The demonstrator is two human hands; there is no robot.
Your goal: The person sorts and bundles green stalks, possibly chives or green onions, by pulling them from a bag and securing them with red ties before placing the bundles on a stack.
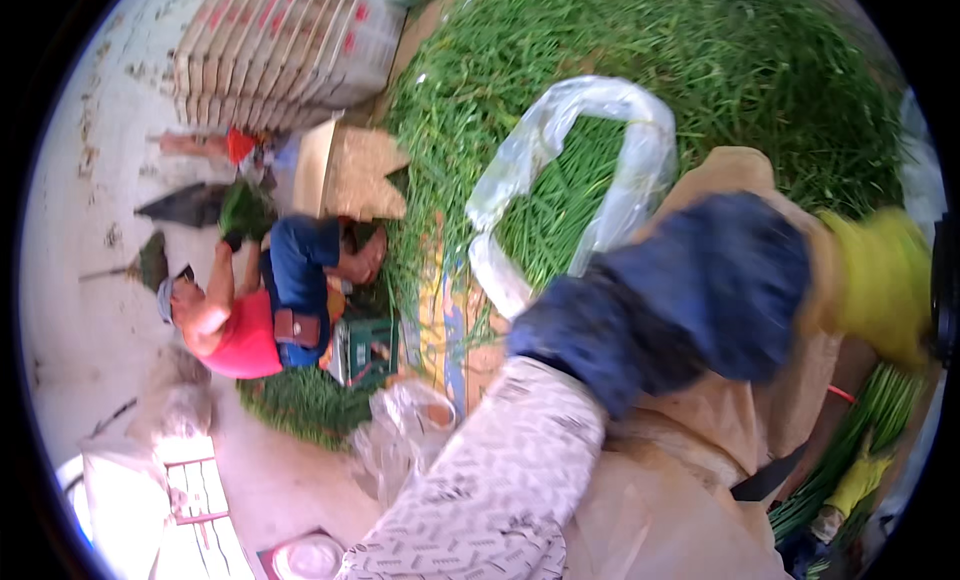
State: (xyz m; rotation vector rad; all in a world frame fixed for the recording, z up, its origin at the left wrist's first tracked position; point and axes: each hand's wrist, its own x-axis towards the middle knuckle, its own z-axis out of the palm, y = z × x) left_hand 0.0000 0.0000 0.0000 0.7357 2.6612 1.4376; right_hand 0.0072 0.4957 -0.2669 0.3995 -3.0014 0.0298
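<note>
My left hand point(870, 285) wears a yellow glove, blurred at the far right, its fingers unclear; a blue sleeve cover point(680, 300) and patterned sleeve run up to it over a tan apron point(640, 490). At the lower right my right hand point(855, 480), also yellow-gloved, grips a bundle of long green stalks point(890, 400). A clear plastic bag point(640, 140) holding cut greens lies above my left arm, on a large heap of loose greens point(760, 50).
A co-worker in a red top point(240, 335) sits at the left holding greens, beside a green crate point(365, 350). Behind are stacked baskets point(280, 50), a cardboard box point(350, 170) and a white wall point(80, 230). A crumpled bag point(400, 430) lies below.
</note>
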